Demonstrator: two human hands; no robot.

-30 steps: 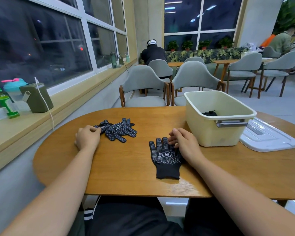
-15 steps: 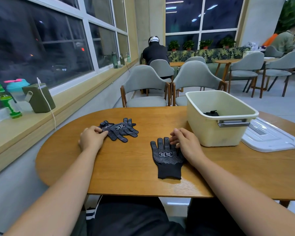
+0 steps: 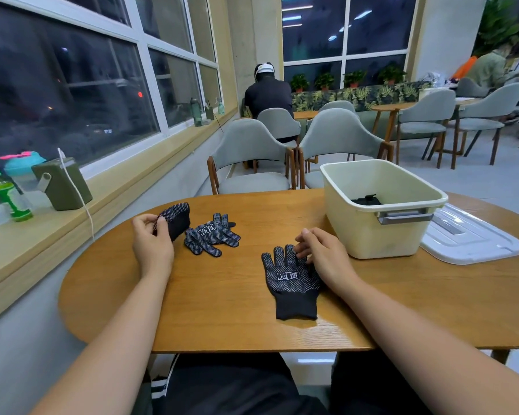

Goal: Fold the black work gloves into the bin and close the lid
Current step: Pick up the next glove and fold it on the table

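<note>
A black dotted work glove [image 3: 291, 280] lies flat on the wooden table [image 3: 222, 319], fingers pointing away from me. My right hand [image 3: 321, 256] rests on its right edge, fingertips on the glove's fingers. Farther left, my left hand [image 3: 152, 238] pinches the cuff of another black glove [image 3: 176, 218] and holds it lifted off the table. A third glove [image 3: 212, 236] lies flat beside it. The cream bin [image 3: 381, 235] stands open at the right, with something black [image 3: 367, 200] inside. Its white lid [image 3: 471, 239] lies flat to the right of the bin.
A window sill on the left carries a green case [image 3: 62, 185] with a white cable, a teal bottle [image 3: 21, 169] and a green bottle [image 3: 11, 199]. Grey chairs [image 3: 252, 157] stand behind the table. A person [image 3: 268, 91] sits farther back, facing away.
My left hand has taken hold of one glove from the left pile and raised it off the table. My right hand has stayed on the near glove, its fingers spreading slightly.
</note>
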